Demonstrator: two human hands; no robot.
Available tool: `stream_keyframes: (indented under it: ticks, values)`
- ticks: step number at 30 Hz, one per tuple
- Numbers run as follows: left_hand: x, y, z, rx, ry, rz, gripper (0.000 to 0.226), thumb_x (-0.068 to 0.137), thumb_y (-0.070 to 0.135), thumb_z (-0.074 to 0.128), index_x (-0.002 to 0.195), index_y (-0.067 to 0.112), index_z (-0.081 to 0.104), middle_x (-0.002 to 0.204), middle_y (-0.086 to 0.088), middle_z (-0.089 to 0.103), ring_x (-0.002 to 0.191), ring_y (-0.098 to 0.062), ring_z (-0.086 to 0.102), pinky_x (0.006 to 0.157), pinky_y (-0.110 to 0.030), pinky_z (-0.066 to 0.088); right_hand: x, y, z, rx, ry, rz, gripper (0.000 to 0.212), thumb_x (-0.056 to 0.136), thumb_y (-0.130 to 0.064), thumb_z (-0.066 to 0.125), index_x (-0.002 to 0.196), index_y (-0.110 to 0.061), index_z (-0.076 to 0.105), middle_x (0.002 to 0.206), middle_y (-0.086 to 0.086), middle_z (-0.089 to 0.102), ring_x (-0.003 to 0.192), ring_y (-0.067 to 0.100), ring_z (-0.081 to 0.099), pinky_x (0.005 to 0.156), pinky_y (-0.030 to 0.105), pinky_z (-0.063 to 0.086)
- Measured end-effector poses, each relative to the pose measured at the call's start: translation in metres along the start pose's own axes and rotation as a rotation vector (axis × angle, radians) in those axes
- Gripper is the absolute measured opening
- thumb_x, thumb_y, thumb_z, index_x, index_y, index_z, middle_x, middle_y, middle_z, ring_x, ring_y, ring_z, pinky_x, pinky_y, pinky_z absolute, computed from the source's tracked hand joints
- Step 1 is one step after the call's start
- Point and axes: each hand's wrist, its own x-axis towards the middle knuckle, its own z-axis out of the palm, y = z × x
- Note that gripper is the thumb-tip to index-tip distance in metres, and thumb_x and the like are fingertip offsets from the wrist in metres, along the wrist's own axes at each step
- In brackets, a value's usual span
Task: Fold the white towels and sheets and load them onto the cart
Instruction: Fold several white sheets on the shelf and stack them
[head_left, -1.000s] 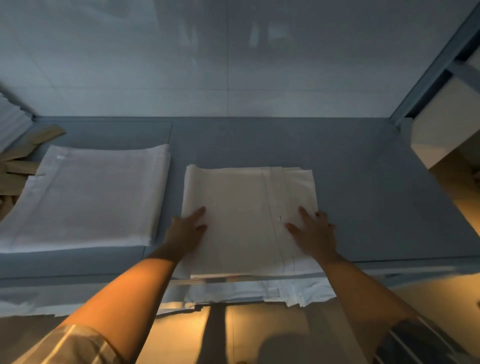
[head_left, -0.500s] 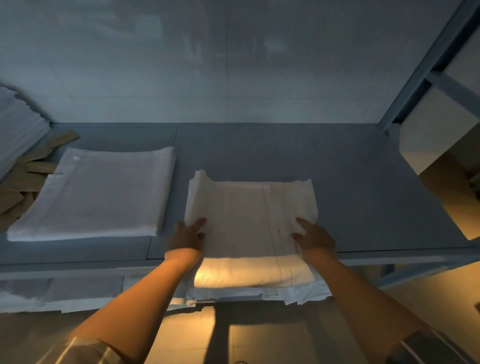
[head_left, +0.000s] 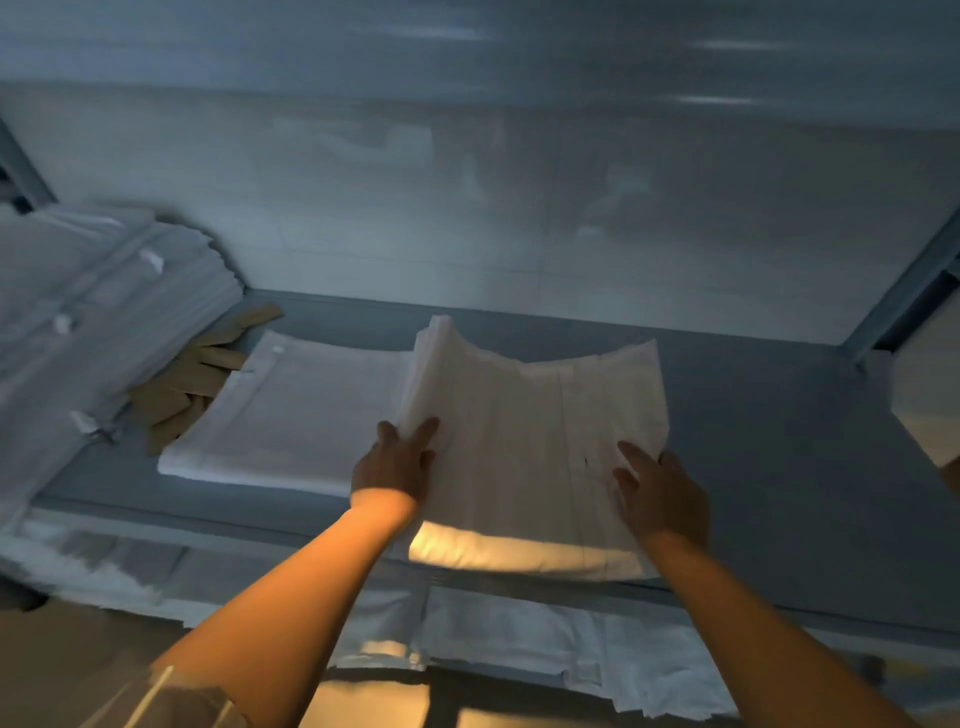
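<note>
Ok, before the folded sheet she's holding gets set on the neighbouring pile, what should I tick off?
1. Both hands on the folded sheet: ok, left hand at its left edge, right hand at its right.
2. Sheet clear of the shelf: ok, far edge curls upward.
3. Fold intact: ok, layers look aligned.
4. Folded pile on the left is flat and bare on top: ok.
5. Wooden pieces clear of the pile: cannot tell, they touch its left edge.

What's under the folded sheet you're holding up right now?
Under the folded sheet, gripped by the left hand and right hand, only the grey shelf shows around it. Its left edge overlaps the flat folded stack; directly beneath is covered.
</note>
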Motion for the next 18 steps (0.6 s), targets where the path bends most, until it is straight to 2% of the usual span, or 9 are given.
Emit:
stream_keyframes:
  ticks: [6, 12, 13, 15, 18]
  values:
    - [0.028, -0.067, -0.031, -0.030, 0.072, 0.012, 0.046, 0.098, 0.037, 0.041, 0.143, 0.042, 0.034, 0.118, -0.012, 0.036, 0.091, -0.038, 0.059, 0.080, -0.044, 0.047, 0.005, -0.078, 0.000, -0.006, 0.110, -0.109, 0.041, 0.097, -0.036, 0.047, 0.137, -0.031, 0.049, 0.123, 0.017, 0.052, 0.095, 0.037, 0.061, 0.079, 0.038, 0.047]
    - [0.073, -0.159, -0.047, -0.072, 0.156, 0.084, 0.044, 0.098, 0.038, 0.040, 0.142, 0.040, 0.035, 0.113, -0.010, 0.038, 0.087, -0.033, 0.058, 0.075, -0.042, 0.050, 0.013, -0.173, 0.025, -0.003, 0.144, -0.123, 0.041, 0.097, -0.034, 0.047, 0.138, -0.029, 0.049, 0.127, 0.019, 0.051, 0.096, 0.039, 0.061, 0.079, 0.039, 0.047]
    - [0.077, -0.162, -0.050, -0.069, 0.150, 0.076, 0.044, 0.098, 0.038, 0.040, 0.142, 0.040, 0.034, 0.114, -0.010, 0.038, 0.087, -0.032, 0.058, 0.075, -0.041, 0.050, 0.014, -0.178, 0.025, -0.002, 0.142, -0.134, 0.041, 0.097, -0.033, 0.049, 0.137, -0.028, 0.050, 0.128, 0.020, 0.050, 0.096, 0.040, 0.061, 0.080, 0.040, 0.047]
    - [0.116, -0.223, -0.057, -0.076, 0.107, 0.094, 0.044, 0.098, 0.039, 0.039, 0.142, 0.040, 0.033, 0.117, -0.010, 0.038, 0.089, -0.033, 0.058, 0.074, -0.040, 0.048, 0.023, -0.243, 0.056, 0.012, 0.161, -0.080, 0.040, 0.096, -0.032, 0.051, 0.136, -0.027, 0.052, 0.127, 0.021, 0.051, 0.095, 0.041, 0.061, 0.080, 0.041, 0.047]
    - [0.139, -0.251, -0.059, -0.063, 0.068, 0.093, 0.045, 0.099, 0.038, 0.038, 0.143, 0.041, 0.032, 0.124, -0.013, 0.036, 0.096, -0.035, 0.057, 0.079, -0.041, 0.048, 0.027, -0.273, 0.068, 0.039, 0.165, -0.084, 0.038, 0.094, -0.028, 0.055, 0.132, -0.023, 0.057, 0.125, 0.024, 0.052, 0.095, 0.042, 0.061, 0.081, 0.044, 0.046]
